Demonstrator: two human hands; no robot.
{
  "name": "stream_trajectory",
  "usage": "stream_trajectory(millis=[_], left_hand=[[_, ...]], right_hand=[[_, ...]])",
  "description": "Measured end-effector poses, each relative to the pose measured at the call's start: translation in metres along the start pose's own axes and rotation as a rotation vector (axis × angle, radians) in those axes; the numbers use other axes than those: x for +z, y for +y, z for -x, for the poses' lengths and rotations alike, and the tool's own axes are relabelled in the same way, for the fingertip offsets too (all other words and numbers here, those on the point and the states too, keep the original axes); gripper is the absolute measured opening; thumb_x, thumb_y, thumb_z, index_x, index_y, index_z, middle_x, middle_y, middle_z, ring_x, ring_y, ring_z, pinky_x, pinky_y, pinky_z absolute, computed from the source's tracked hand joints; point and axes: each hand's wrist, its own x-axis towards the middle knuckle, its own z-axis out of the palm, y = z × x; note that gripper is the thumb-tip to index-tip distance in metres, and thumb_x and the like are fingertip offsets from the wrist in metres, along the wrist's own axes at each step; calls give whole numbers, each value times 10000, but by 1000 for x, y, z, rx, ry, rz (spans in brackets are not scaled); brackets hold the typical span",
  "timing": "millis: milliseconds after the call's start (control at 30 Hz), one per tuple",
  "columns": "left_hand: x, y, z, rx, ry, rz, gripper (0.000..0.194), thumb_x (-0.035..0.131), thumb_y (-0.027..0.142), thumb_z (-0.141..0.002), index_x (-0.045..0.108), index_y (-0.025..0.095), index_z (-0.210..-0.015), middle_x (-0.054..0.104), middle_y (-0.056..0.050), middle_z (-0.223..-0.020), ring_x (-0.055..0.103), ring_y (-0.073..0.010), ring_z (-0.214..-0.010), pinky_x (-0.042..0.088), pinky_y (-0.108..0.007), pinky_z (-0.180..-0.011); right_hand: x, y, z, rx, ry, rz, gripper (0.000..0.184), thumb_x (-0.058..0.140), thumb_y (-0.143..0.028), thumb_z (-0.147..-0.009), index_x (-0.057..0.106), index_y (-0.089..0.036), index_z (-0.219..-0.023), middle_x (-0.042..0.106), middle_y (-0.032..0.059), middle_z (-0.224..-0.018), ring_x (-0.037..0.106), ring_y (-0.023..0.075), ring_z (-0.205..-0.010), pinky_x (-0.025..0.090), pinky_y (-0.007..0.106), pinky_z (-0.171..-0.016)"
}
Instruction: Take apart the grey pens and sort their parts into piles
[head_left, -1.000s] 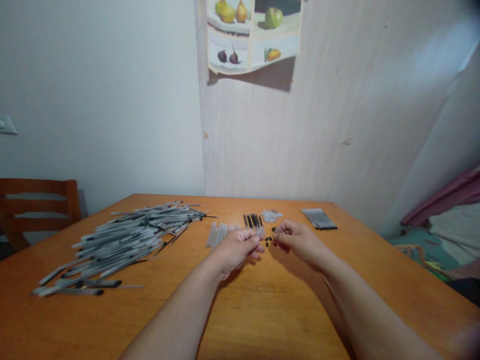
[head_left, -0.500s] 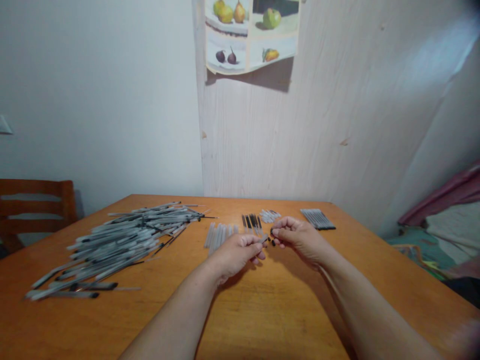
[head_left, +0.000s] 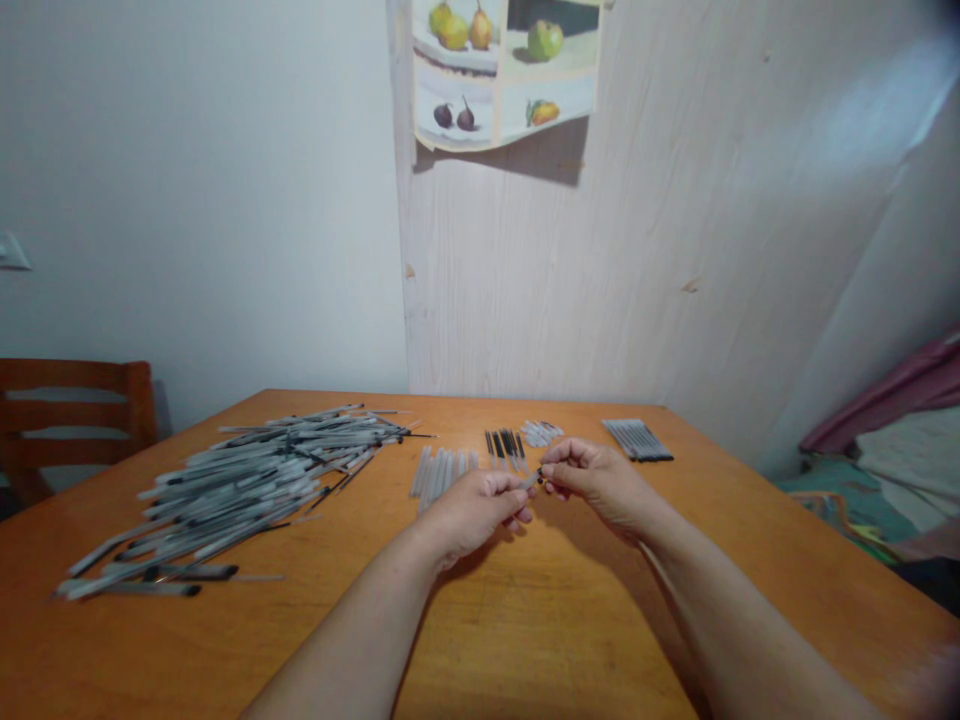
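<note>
Between the thumb and fingers of my left hand (head_left: 484,503) is a pale, see-through pen barrel (head_left: 530,481), its end pointing right. My right hand (head_left: 589,480) pinches a small black end plug (head_left: 540,473) right at that end of the barrel. Whether the plug sits in the barrel or only touches it, I cannot tell. Behind my left hand lie several clear barrels (head_left: 435,470) side by side. Just beyond my fingertips is a row of black-and-clear pen refills (head_left: 505,443), with small clear pieces (head_left: 540,432) behind it.
A large heap of grey pens (head_left: 255,480) covers the left of the wooden table (head_left: 510,640). Pens with black ends (head_left: 637,440) lie in a neat row at the back right. A wooden chair (head_left: 71,410) stands at the left; a wall rises behind the table.
My right hand has moved slightly left, bringing the black plug up to the barrel's end. My left hand has stayed nearly still.
</note>
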Motion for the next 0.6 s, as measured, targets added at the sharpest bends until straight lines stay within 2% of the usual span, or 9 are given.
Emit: stream_trajectory(millis=[300,600], left_hand=[[1,4,1,4,-4,-32,324,586,401,-858,678,120,-992,666,-83,-845,565,-133,-704,419,-284,-694],[1,0,-1,-5,-9,-15,311,586,395,-845,665,124,-978,659,-76,-834,564,-135,-687,439,-289,-667]], right_hand=[[-2,2,-1,-28,-12,48,230,728,-362,-737,617,-175,-814,618,-10,-703,505,104,-584,388,269,-587],[-1,0,0,-20,-9,78,242,733,-375,-722,620,-177,-804,607,-16,-699,505,104,-573,393,268,-578]])
